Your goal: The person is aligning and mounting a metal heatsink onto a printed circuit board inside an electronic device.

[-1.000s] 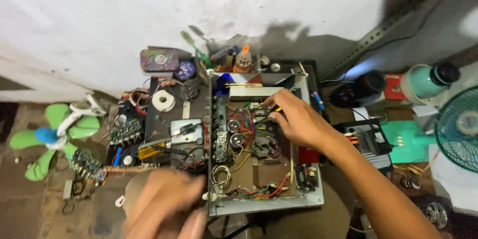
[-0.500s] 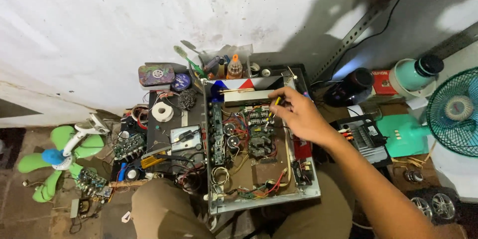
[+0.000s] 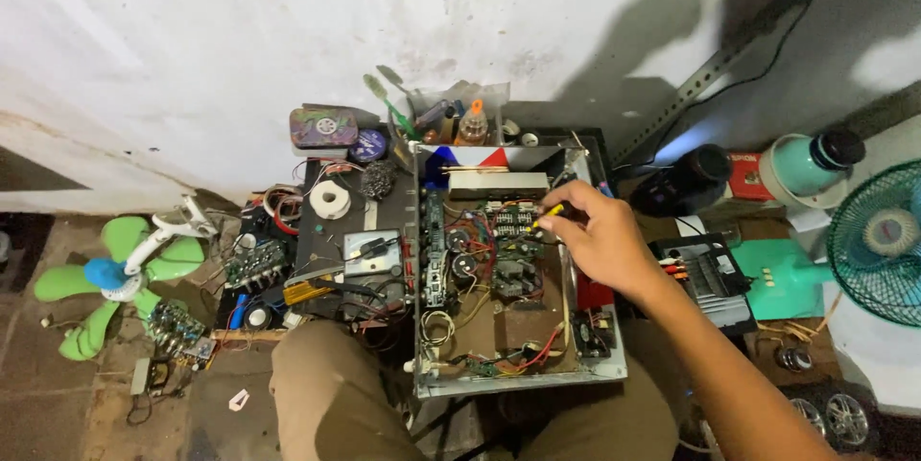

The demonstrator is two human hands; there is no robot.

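Note:
An open metal amplifier chassis (image 3: 427, 386) lies on the floor between my knees, full of circuit boards, round capacitors and coloured wires. My right hand (image 3: 600, 236) reaches over its far right side and pinches a small yellow-handled tool (image 3: 551, 212), the tip pointing at the green board (image 3: 508, 219) near the back. My left hand is out of view; only my left knee (image 3: 331, 394) in brown trousers shows at the bottom.
Left of the chassis sit a black panel with a small meter (image 3: 369, 250), a tape roll (image 3: 331, 199), loose boards (image 3: 254, 264) and a green fan blade (image 3: 106, 279). A box of bottles (image 3: 460, 120) stands at the wall. A teal fan (image 3: 878, 240) stands right.
My left hand, blurred at the bottom a second ago, has left the view. My right hand shifted slightly back and right over the chassis. The camera tilted, showing more wall.

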